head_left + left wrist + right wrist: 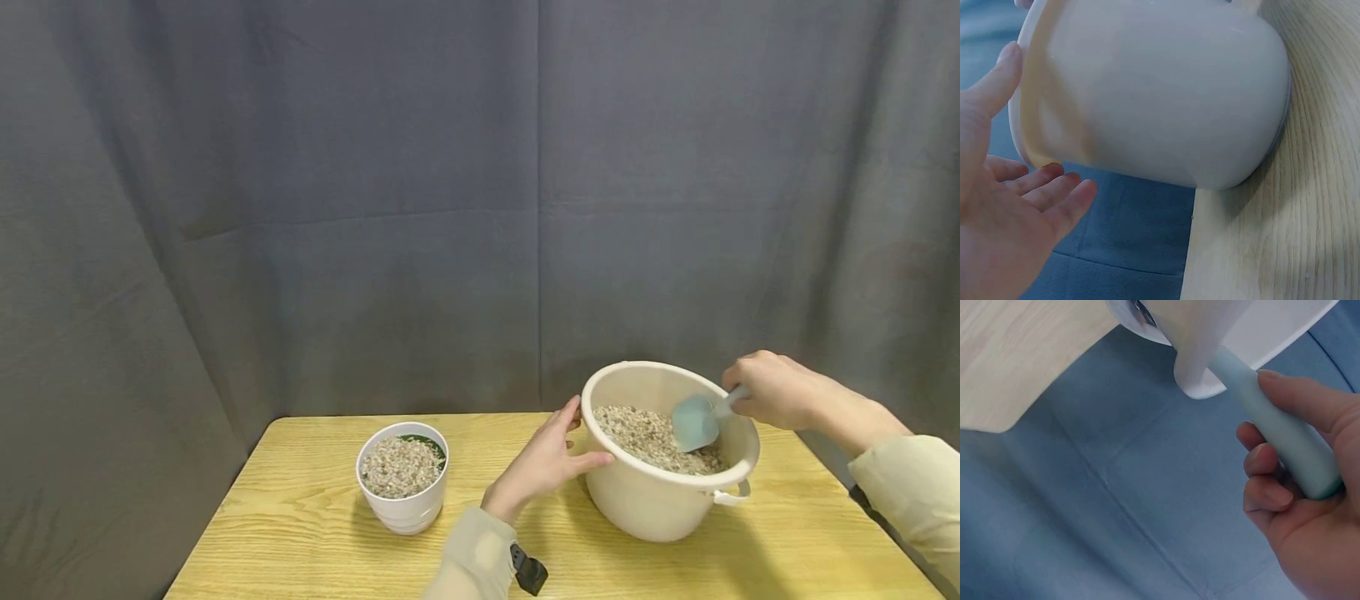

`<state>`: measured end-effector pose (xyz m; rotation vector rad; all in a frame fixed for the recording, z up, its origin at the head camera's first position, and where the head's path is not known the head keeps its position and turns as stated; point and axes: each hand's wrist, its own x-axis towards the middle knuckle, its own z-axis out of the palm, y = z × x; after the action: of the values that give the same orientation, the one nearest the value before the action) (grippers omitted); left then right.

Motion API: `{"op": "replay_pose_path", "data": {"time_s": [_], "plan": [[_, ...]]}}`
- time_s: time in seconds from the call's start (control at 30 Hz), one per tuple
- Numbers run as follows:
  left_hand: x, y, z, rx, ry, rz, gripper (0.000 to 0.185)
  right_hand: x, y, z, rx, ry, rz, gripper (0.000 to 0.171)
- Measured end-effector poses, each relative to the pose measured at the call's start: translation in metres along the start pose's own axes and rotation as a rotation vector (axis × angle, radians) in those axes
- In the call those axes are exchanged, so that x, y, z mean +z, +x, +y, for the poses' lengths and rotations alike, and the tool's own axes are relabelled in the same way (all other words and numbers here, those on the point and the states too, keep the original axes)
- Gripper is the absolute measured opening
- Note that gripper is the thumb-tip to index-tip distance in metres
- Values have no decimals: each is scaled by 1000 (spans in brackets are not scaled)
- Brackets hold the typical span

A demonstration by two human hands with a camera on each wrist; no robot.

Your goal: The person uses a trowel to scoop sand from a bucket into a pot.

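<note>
Scoop (1285, 419) blade hidden behind bucket (1241, 325) rim in wrist view, poss. in gravel, bucket cut off at top.

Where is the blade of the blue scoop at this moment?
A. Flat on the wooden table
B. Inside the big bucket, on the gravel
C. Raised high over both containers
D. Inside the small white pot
B: in the head view the scoop, held by the right hand, has its blade on the gravel inside the bucket.

Right hand (776, 390) with teal scoop (695, 421) in gravel-filled cream bucket (660, 500), left hand (543, 462) alongside.
</note>
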<state>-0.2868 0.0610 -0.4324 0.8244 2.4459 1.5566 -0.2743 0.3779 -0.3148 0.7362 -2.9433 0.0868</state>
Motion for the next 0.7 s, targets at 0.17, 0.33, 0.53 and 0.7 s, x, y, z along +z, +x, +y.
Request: {"op": "replay_pose_path", "data": {"time_s": [0.17,0.33,0.53,0.7], "plan": [[4,3,0,-2,-44,9,98,7,0,3,-37,46,31,11],[6,3,-3,8,-109,31,95,17,-1,11,-63,106,51,12],[6,2,-4,-22,-186,53,95,26,0,17,-39,202,49,7],[7,3,-6,1,-225,55,94,32,-3,19,14,329,46,5]]}}
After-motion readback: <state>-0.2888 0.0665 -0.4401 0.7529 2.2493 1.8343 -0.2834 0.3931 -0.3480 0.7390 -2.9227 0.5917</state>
